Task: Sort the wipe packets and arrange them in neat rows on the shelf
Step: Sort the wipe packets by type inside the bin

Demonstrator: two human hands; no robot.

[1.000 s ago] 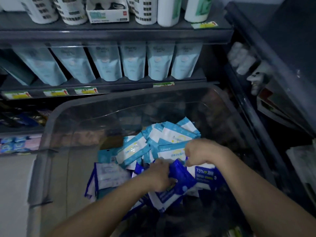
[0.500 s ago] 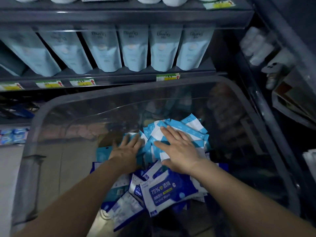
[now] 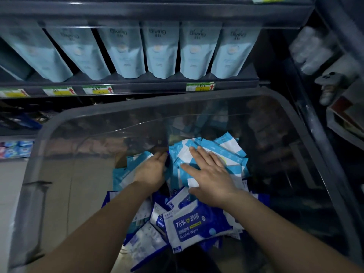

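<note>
Dim shop shelving faces us, a row of pouches (image 3: pixel 161 50) standing on the shelf (image 3: pixel 137 83) above a clear bin (image 3: pixel 177 99) where everything to be sorted lies loose: light packets (image 3: pixel 226 152) heaped at the far side, dark packets (image 3: pixel 197 225) nearer us, the two kinds overlapping where they meet. None sits in a row on a shelf yet, by our reading. We judge the main risk to be a mixed lift: the film looks slick, so a stack gathered from this heap may fan out and slip back, or drag a dark one along with the light ones. Poor light could also hide a stray among the wrong kind. Our right hand (image 3: pixel 210 174) lies flat on the light packets, its grip wide apart, fingers spread and pressing, holding nothing. Our left hand (image 3: pixel 150 171) rests just beside it on the same heap, fingers dipping down among the packets; the tips are hidden, so we cannot tell whether that grip has closed on one
</note>
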